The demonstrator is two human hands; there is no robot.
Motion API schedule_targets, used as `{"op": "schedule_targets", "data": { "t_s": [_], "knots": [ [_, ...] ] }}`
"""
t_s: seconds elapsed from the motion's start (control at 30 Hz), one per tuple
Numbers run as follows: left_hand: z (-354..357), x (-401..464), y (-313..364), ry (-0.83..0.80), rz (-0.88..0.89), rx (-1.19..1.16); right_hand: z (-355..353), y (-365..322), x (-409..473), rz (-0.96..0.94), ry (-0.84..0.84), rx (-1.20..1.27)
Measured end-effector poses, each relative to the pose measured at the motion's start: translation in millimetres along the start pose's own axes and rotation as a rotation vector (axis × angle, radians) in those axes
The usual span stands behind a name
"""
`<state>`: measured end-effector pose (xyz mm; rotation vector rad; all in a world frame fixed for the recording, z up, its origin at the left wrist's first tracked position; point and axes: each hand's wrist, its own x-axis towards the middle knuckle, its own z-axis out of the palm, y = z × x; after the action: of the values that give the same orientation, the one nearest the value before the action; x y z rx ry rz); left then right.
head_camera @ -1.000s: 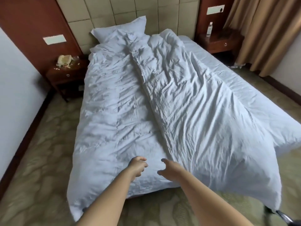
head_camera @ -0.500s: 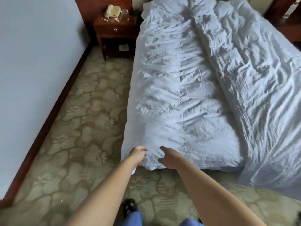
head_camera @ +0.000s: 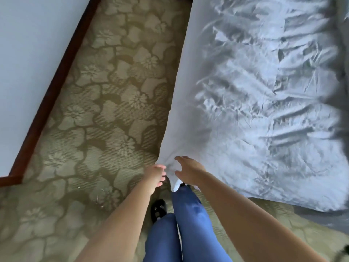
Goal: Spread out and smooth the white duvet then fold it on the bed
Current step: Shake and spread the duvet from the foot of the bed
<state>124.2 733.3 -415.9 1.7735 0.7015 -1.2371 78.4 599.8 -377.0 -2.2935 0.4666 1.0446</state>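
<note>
The duvet [head_camera: 264, 110] is white and heavily creased, its ridges running crosswise over the bed, with a smoother, flatter band along the edge nearest the carpet [head_camera: 105, 110]. It lies up and to the right of both hands, and its near corner tapers to a point that hangs between them. The left hand [head_camera: 155, 176] is a curled grip touching that corner; whether it truly pinches the cloth cannot be told. The right hand [head_camera: 188, 170] rests on the corner with fingers spread. Blue trousers [head_camera: 188, 214] show below the grip.
</note>
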Motion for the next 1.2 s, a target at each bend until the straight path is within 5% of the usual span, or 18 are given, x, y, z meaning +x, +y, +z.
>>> {"op": "schedule_targets", "data": {
  "t_s": [0.4,0.53,0.67,0.77,0.9,1.03,1.2],
  "knots": [
    [4.3,183.6,-33.3,0.126,-0.099,-0.226,20.1,-3.4,164.0,-0.205,0.007,-0.303],
    [22.1,229.5,-50.6,0.049,-0.212,-0.384,41.7,5.3,203.7,-0.183,0.036,-0.359],
    [35.2,279.5,-72.7,-0.052,-0.414,-0.576,61.3,12.1,223.5,-0.153,-0.056,-0.694],
    [34.1,277.2,-65.0,-0.057,-0.4,-0.703,62.3,4.3,229.8,-0.234,-0.062,-0.82],
    [12.8,248.5,-44.2,-0.068,-0.322,-0.924,58.6,-3.5,222.5,-0.293,0.172,-0.655],
    [-25.5,195.2,-7.6,-0.032,-0.143,-0.931,42.3,-9.0,187.2,-0.23,0.165,-0.419],
    [-58.6,105.2,43.5,-0.177,0.089,-0.72,-13.7,-46.9,135.7,0.183,0.03,0.432]
  ]
}}
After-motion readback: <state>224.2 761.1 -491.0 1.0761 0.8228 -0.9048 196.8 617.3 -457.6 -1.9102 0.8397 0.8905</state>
